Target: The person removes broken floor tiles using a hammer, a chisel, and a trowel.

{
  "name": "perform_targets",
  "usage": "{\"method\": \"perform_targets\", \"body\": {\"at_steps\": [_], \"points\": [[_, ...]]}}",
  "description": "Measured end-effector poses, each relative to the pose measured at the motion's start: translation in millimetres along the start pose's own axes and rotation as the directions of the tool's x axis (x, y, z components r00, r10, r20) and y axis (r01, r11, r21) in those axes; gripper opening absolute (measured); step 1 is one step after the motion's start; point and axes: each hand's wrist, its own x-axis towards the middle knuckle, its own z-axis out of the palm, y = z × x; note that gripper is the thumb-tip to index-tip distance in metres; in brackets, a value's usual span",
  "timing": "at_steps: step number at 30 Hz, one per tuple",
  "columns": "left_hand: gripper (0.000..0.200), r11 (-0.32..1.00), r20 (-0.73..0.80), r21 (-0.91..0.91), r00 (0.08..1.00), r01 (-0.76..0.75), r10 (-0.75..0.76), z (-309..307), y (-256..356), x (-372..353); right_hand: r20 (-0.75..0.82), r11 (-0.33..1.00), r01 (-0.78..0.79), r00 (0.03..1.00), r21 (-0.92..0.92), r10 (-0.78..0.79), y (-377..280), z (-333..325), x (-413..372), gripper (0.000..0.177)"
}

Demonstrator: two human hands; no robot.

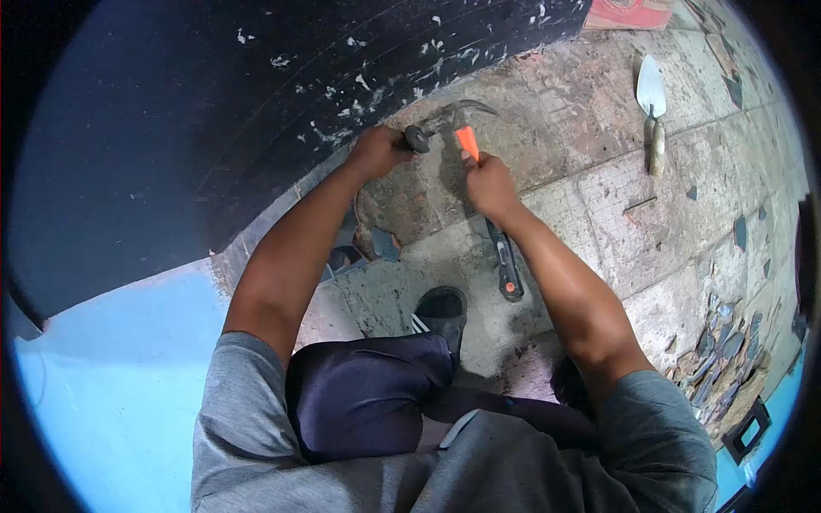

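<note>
My left hand is closed around a chisel, whose dark round end shows beside the fingers; the rest of it is hidden by the hand. In my right hand is a claw hammer, gripped partway up its black and orange handle. The hammer's metal head lies close to the chisel's round end, with the curved claw pointing away to the right. Both hands are low over the rough, dusty floor, along the foot of a black panel.
A pointed trowel lies on the floor at the upper right. Broken tile pieces are heaped at the lower right, with more shards near my left forearm. My shoe is below the hands. A red bag sits at the top.
</note>
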Motion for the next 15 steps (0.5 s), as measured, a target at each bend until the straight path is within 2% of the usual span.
{"method": "perform_targets", "body": {"at_steps": [2,3,5,9,15], "points": [[0.037,0.998,-0.008,0.055,1.0,-0.026,0.026,0,4,-2,-0.022,0.998,0.027,0.999,-0.05,-0.029,14,-4,0,0.048],[0.038,1.0,-0.016,0.015,1.0,-0.022,0.022,1,-2,2,-0.032,0.996,0.047,0.998,-0.076,-0.049,19,-8,3,0.048],[0.041,0.997,-0.024,-0.074,1.0,-0.004,0.003,14,-20,7,-0.047,1.0,0.014,0.999,-0.022,-0.015,31,-7,5,0.048],[0.04,1.0,-0.045,-0.001,0.999,-0.024,0.024,-4,2,-5,-0.104,0.998,-0.041,0.994,0.053,0.046,51,-12,22,0.049],[0.04,0.998,-0.018,0.05,0.999,-0.05,0.05,2,-4,2,-0.195,0.926,-0.081,0.967,0.368,0.162,-8,-53,9,0.048]]}}
